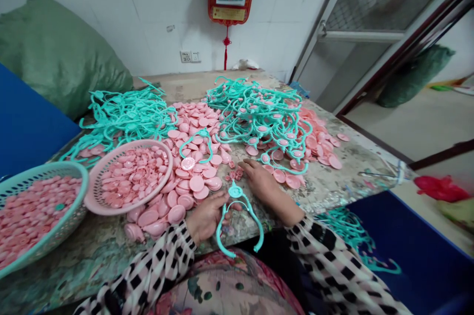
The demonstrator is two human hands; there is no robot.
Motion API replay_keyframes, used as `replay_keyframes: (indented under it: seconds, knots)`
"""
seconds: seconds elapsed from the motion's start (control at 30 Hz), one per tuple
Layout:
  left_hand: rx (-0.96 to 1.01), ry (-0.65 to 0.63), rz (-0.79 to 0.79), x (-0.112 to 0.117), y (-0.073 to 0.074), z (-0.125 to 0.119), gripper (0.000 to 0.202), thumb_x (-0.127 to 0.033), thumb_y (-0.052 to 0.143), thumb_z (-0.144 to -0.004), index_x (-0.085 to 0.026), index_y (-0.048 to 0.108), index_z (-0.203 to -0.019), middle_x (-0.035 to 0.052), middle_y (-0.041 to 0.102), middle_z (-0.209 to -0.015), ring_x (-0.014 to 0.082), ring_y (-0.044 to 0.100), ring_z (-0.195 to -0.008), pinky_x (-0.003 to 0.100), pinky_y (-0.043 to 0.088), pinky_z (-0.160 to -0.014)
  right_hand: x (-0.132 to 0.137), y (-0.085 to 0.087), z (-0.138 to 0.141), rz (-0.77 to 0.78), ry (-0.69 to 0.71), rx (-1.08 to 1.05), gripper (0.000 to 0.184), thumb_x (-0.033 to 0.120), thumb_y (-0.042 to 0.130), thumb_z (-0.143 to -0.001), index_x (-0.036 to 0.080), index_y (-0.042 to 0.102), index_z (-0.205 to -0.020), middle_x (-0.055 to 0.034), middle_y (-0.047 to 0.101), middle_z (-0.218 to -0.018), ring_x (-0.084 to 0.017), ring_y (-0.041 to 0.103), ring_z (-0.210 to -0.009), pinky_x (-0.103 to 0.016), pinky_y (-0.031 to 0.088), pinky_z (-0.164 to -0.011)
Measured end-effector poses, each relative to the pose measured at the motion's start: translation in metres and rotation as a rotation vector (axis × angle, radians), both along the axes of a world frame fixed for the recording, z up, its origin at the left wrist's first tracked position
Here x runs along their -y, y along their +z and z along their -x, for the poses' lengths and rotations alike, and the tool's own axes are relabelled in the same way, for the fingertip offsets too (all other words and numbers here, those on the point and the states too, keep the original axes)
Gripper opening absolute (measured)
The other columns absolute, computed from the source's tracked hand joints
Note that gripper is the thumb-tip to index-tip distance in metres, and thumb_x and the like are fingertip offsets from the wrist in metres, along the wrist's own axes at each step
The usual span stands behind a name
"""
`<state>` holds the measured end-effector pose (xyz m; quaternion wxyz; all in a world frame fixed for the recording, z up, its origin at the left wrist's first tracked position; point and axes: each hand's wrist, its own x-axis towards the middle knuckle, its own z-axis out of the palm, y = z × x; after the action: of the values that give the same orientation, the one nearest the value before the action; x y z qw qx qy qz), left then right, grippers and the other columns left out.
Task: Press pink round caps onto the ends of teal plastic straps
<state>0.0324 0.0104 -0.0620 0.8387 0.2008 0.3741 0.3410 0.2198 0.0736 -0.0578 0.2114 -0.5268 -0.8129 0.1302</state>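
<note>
1 turquoise frame (235, 190), at the table (333, 187) edge, is clamped in the left hand (207, 217); the right hand (265, 185), finger closure unclear, seems to be picking small pink pieces (234, 175); next calls for a precise pinch

Left hand (205, 217) holds the teal frame (235, 190); I lose parts of its fingers behind the piece. Right hand (263, 185): fingertips at the small pink pieces (235, 173), too small for me to say whether any is pinched. Checkered sleeves (163, 260) run off the bottom edge. Teal basket (83, 181) and green sack (55, 48) cut by the left edge. Red wall hanging (228, 15) cut at the top; I can't read its print. Pink discs partly buried under the right-hand teal heap (259, 112); I can't count them. Teal parts below the table (348, 231) partly hidden by its edge. White scrap (246, 64) by the wall: I can't identify it.
</note>
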Motion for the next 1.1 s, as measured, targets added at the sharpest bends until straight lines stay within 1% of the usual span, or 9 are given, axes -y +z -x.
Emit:
replay_keyframes:
  seconds: [0.2, 0.43, 0.53, 0.63, 0.73, 0.83, 0.93, 1.03, 1.1]
  knots:
    - [0.042, -0.049, -0.003, -0.004, -0.004, 0.009, 0.033, -0.033, 0.072, -0.073, -0.016, 0.051, -0.091, 0.0038, 0.065, -0.077, 0.0066, 0.047, -0.046, 0.019, 0.027, -0.042, -0.012, 0.004, 0.005, 0.034, 0.106, 0.176, 0.03, 0.007, 0.046, -0.086, 0.016, 0.062, -0.111, -0.0119, 0.063, -0.107, -0.02, 0.056, -0.1, -0.029, 0.041, -0.088]
    - [0.068, -0.072, -0.02, 0.0, -0.007, 0.013, 0.03, -0.032, 0.071, -0.076, -0.015, 0.055, -0.094, 0.0051, 0.065, -0.08, 0.0063, 0.046, -0.046, 0.019, 0.029, -0.042, -0.01, 0.001, 0.0, 0.028, -0.021, 0.209, 0.027, 0.013, 0.039, -0.092, 0.01, 0.059, -0.11, -0.0152, 0.064, -0.101, -0.022, 0.058, -0.092, -0.032, 0.043, -0.083]
    - [0.08, -0.075, -0.023, 0.001, -0.007, 0.015, 0.031, -0.032, 0.07, -0.077, -0.014, 0.056, -0.098, 0.0053, 0.066, -0.081, 0.0065, 0.046, -0.047, 0.019, 0.03, -0.043, 0.001, 0.001, -0.005, 0.052, -0.076, 0.183, 0.027, 0.017, 0.038, -0.094, 0.012, 0.057, -0.114, -0.0127, 0.065, -0.103, -0.021, 0.06, -0.094, -0.03, 0.043, -0.083]
    - [0.091, -0.08, -0.021, 0.001, -0.008, 0.015, 0.03, -0.032, 0.069, -0.078, -0.014, 0.057, -0.099, 0.0054, 0.065, -0.08, 0.0064, 0.046, -0.047, 0.018, 0.03, -0.043, 0.016, 0.0, -0.009, 0.105, -0.104, 0.177, 0.024, 0.017, 0.04, -0.094, 0.015, 0.061, -0.106, -0.008, 0.068, -0.094, -0.017, 0.062, -0.088, -0.025, 0.044, -0.076]
    - [0.099, -0.082, -0.02, 0.0, -0.009, 0.015, 0.029, -0.032, 0.069, -0.078, -0.013, 0.057, -0.096, 0.0054, 0.065, -0.079, 0.0062, 0.046, -0.047, 0.018, 0.03, -0.043, 0.028, -0.001, -0.012, 0.122, -0.155, 0.202, 0.022, 0.017, 0.043, -0.092, 0.014, 0.064, -0.099, -0.0103, 0.064, -0.092, -0.02, 0.061, -0.086, -0.027, 0.043, -0.075]
    - [0.104, -0.092, -0.014, -0.001, -0.01, 0.015, 0.028, -0.033, 0.069, -0.078, -0.013, 0.058, -0.094, 0.005, 0.064, -0.078, 0.0054, 0.044, -0.046, 0.017, 0.029, -0.042, 0.033, 0.0, -0.015, 0.112, -0.189, 0.221, 0.023, 0.02, 0.045, -0.092, 0.015, 0.064, -0.104, -0.0123, 0.059, -0.098, -0.021, 0.059, -0.088, -0.029, 0.042, -0.076]
    - [0.105, -0.103, -0.002, -0.002, -0.01, 0.015, 0.025, -0.032, 0.068, -0.079, -0.014, 0.057, -0.093, 0.004, 0.063, -0.076, 0.004, 0.041, -0.044, 0.016, 0.026, -0.041, 0.032, 0.003, -0.016, 0.083, -0.108, 0.234, 0.023, 0.022, 0.044, -0.093, 0.015, 0.063, -0.106, -0.0107, 0.058, -0.096, -0.02, 0.057, -0.087, -0.029, 0.043, -0.077]
    - [0.103, -0.1, 0.007, -0.001, -0.009, 0.016, 0.023, -0.032, 0.067, -0.08, -0.014, 0.056, -0.09, 0.0034, 0.061, -0.075, 0.0035, 0.04, -0.045, 0.015, 0.026, -0.041, 0.03, 0.004, -0.016, 0.062, 0.008, 0.249, 0.022, 0.02, 0.044, -0.093, 0.015, 0.065, -0.096, -0.0095, 0.059, -0.088, -0.02, 0.057, -0.083, -0.029, 0.043, -0.075]
    - [0.1, -0.096, 0.012, -0.001, -0.008, 0.016, 0.022, -0.031, 0.068, -0.08, -0.014, 0.056, -0.088, 0.003, 0.061, -0.074, 0.0033, 0.04, -0.044, 0.015, 0.026, -0.041, 0.03, 0.006, -0.014, 0.052, 0.021, 0.241, 0.022, 0.018, 0.043, -0.093, 0.014, 0.065, -0.096, -0.0096, 0.06, -0.087, -0.02, 0.057, -0.082, -0.03, 0.044, -0.075]
